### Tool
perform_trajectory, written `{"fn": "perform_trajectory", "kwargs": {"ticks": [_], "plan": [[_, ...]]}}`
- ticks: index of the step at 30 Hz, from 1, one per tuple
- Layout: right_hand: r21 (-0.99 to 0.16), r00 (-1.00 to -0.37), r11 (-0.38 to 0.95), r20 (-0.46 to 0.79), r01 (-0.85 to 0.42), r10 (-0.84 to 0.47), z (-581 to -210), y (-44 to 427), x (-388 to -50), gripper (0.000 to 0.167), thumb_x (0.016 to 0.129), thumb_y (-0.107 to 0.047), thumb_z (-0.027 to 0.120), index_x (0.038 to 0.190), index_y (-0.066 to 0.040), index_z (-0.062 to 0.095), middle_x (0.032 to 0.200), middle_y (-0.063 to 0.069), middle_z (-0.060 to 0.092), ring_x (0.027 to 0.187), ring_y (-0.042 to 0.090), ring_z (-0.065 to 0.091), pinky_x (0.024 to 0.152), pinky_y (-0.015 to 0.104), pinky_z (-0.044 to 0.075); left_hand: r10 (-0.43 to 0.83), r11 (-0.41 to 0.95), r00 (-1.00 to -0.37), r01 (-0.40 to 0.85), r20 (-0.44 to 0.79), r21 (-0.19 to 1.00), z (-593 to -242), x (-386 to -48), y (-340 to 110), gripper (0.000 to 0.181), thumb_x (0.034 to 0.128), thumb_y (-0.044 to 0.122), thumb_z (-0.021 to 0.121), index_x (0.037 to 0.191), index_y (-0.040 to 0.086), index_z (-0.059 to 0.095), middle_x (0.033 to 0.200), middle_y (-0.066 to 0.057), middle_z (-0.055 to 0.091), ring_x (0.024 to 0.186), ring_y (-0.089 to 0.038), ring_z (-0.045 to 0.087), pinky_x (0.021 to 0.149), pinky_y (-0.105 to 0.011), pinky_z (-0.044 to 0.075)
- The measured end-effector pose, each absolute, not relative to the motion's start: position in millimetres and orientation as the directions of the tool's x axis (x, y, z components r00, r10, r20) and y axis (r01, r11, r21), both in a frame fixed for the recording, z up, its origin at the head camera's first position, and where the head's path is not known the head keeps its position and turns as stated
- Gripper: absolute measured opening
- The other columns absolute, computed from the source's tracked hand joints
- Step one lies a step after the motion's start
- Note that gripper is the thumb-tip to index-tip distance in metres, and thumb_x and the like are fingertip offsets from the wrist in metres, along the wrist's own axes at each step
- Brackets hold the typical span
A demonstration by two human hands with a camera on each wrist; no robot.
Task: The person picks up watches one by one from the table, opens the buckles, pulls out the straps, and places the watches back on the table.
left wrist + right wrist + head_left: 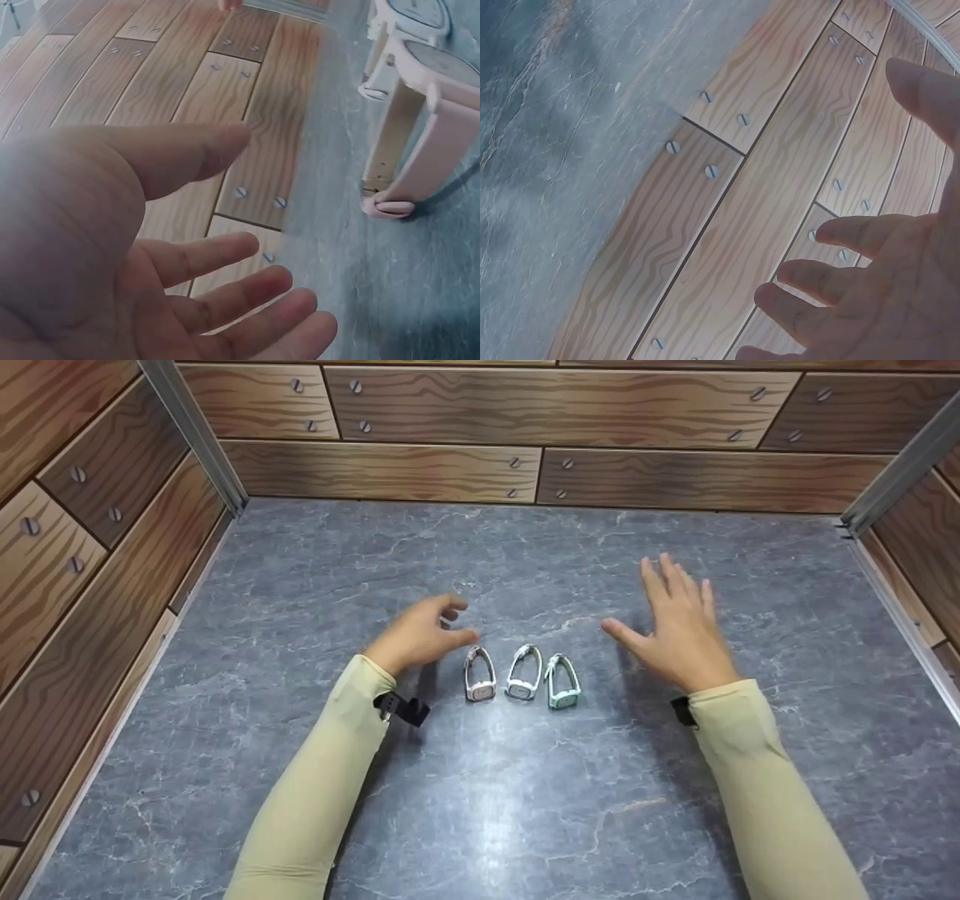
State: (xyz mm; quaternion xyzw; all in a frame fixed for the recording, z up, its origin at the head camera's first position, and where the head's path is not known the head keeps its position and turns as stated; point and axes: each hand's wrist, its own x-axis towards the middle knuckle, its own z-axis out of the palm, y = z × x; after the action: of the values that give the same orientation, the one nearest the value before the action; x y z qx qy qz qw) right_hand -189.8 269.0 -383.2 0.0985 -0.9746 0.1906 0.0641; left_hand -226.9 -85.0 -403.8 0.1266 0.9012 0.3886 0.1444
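Observation:
Three watches with closed straps stand in a row on the grey table: a pink one, a white one and a green one. My left hand is just left of the pink watch, fingers relaxed and holding nothing. In the left wrist view that hand shows its palm, with the pink watch and part of the white watch beyond. To the right of the green watch, my right hand is spread and empty; the right wrist view shows its fingers apart.
The grey marbled table is enclosed by wood-patterned panels at the back, left and right. Metal posts stand at the back corners. Black bands circle both wrists.

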Motion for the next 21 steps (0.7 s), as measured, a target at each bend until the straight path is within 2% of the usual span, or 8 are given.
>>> {"fn": "perform_trajectory", "kwargs": {"ticks": [7,12,14,16,21], "plan": [[-0.367,-0.966,0.897,0.169,-0.245,-0.195,-380,267,-187,0.099,0.096,-0.061,0.063,0.164,-0.005,0.019,0.169,0.024,0.016,0.155,0.045,0.015,0.126,0.058,-0.005,0.313,0.721,-0.928,0.092,-0.204,0.687,-408,-226,-81,0.050,0.0910,0.037,0.077,0.129,0.006,0.065,0.117,-0.011,0.068,0.103,-0.026,0.065,0.091,-0.042,0.055],[-0.372,-0.966,0.895,0.171,-0.247,-0.196,-380,268,-186,0.098,0.096,-0.060,0.064,0.164,-0.005,0.020,0.168,0.026,0.018,0.155,0.045,0.016,0.127,0.058,-0.003,0.296,0.762,-0.919,0.062,-0.261,0.645,-409,-224,-78,0.034,0.0880,0.036,0.079,0.102,0.007,0.069,0.089,-0.004,0.068,0.074,-0.017,0.062,0.069,-0.033,0.052],[-0.374,-0.966,0.894,0.169,-0.247,-0.196,-380,267,-187,0.097,0.096,-0.058,0.065,0.164,-0.004,0.020,0.168,0.026,0.019,0.155,0.046,0.016,0.127,0.058,-0.003,0.293,0.766,-0.909,0.037,-0.297,0.642,-410,-224,-78,0.031,0.0871,0.035,0.081,0.096,0.008,0.068,0.079,-0.001,0.065,0.065,-0.015,0.060,0.062,-0.030,0.050],[-0.376,-0.966,0.893,0.168,-0.248,-0.198,-380,267,-187,0.097,0.097,-0.056,0.066,0.164,-0.004,0.020,0.168,0.027,0.019,0.155,0.046,0.017,0.127,0.058,-0.002,0.292,0.768,-0.898,0.015,-0.329,0.640,-412,-223,-77,0.029,0.0865,0.035,0.081,0.093,0.009,0.068,0.073,0.000,0.063,0.061,-0.015,0.060,0.058,-0.029,0.050],[-0.392,-0.967,0.887,0.166,-0.245,-0.194,-381,266,-187,0.096,0.096,-0.056,0.067,0.163,-0.002,0.022,0.167,0.027,0.021,0.154,0.046,0.018,0.127,0.058,-0.002,0.290,0.783,-0.883,-0.004,-0.370,0.622,-414,-221,-74,0.028,0.0854,0.036,0.082,0.090,0.011,0.071,0.075,-0.001,0.066,0.066,-0.016,0.062,0.060,-0.031,0.052]]}}
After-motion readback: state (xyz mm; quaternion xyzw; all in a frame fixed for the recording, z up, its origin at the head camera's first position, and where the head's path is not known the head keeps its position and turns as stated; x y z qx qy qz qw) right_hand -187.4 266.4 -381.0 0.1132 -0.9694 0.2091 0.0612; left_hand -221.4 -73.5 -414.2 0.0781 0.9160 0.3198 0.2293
